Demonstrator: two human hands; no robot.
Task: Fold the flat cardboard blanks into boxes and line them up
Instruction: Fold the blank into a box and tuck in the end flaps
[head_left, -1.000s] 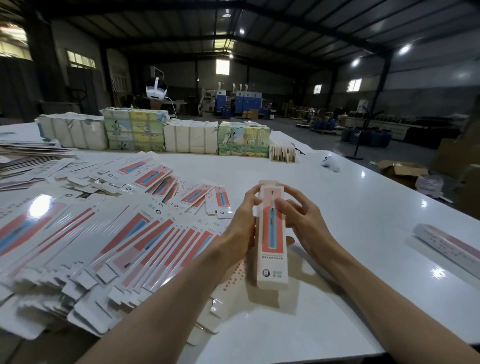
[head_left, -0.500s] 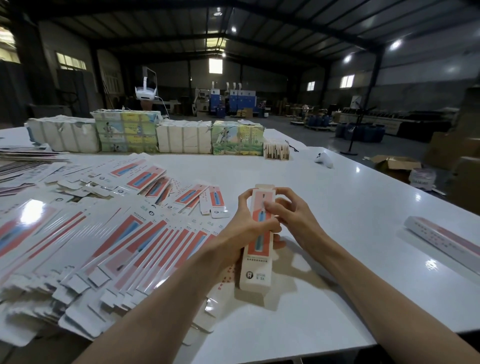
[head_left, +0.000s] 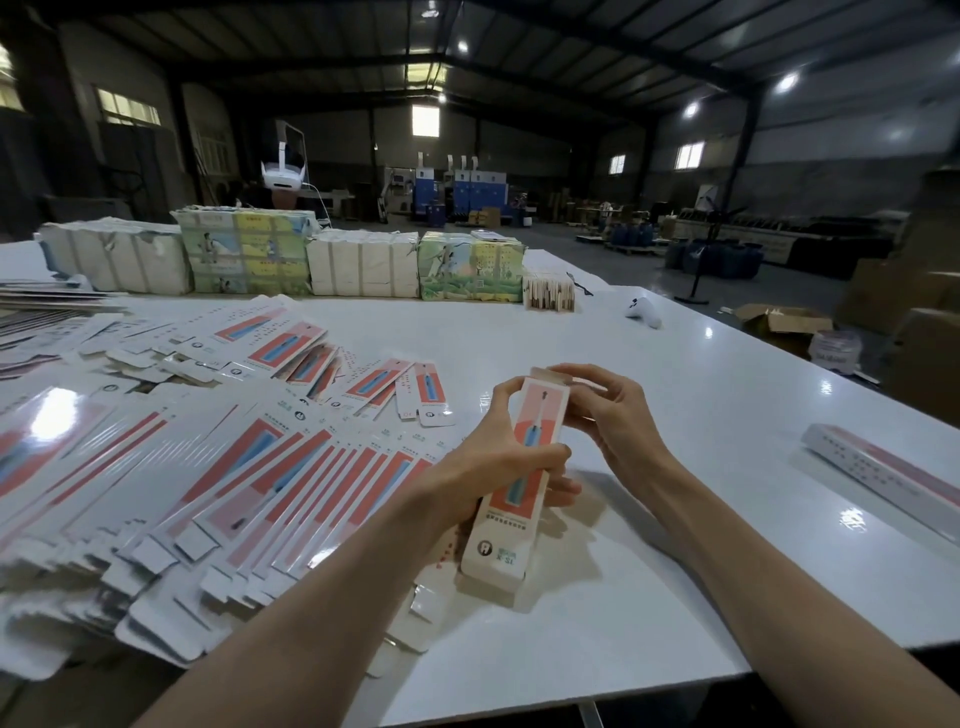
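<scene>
In the head view, you are gripping the tall, slim white-and-coral cardboard box (head_left: 519, 499) round its middle with your left hand (head_left: 493, 462), fingers curling around it, over the near middle of the glossy white worktop (head_left: 727, 415). Your right hand (head_left: 615, 421) is working at the box's top end, fingers bending onto the flap. Squeezing too hard could be creasing the thin walls, and a skewed flap could be buckling or springing open. Against 1 s ago, your left hand is sitting lower, at mid-box, and the box is leaning its top rightward.
</scene>
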